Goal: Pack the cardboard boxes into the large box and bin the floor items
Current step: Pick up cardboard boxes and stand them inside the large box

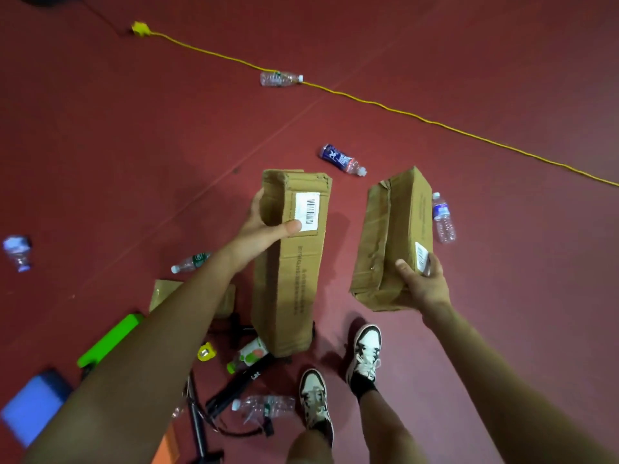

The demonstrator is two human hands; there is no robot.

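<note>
the left hand (268, 232) is gripping the long cardboard box (294, 279) near its upper end, with the thumb lying across the face just under the white barcode label and the fingers (257, 204) wrapping round the far side. the box is standing roughly on end, and its lower end is sitting just above a white and green bottle (249, 358); i cannot tell whether it is touching the floor (134, 145). the right hand (423, 283) is holding the shorter cardboard box (385, 242) by its near lower corner, fingers (435, 264) curling round the edge beside a small label, the box tilting away from the person and staying apart from the long one. a yellow cable (402, 112) is running slantwise across the far floor, and a clear bottle (279, 78) is lying on it. a blue-labelled bottle (341, 160) is lying between the tops of the two boxes, and another clear bottle (443, 217) is lying just beside the shorter box. a green-labelled bottle (191, 262) and a flat cardboard piece (164, 291) are lying by the left forearm, with a crushed bottle (18, 252) well off to the left. a crumpled bottle (264, 406) is lying beside the two shoes (365, 353).
</note>
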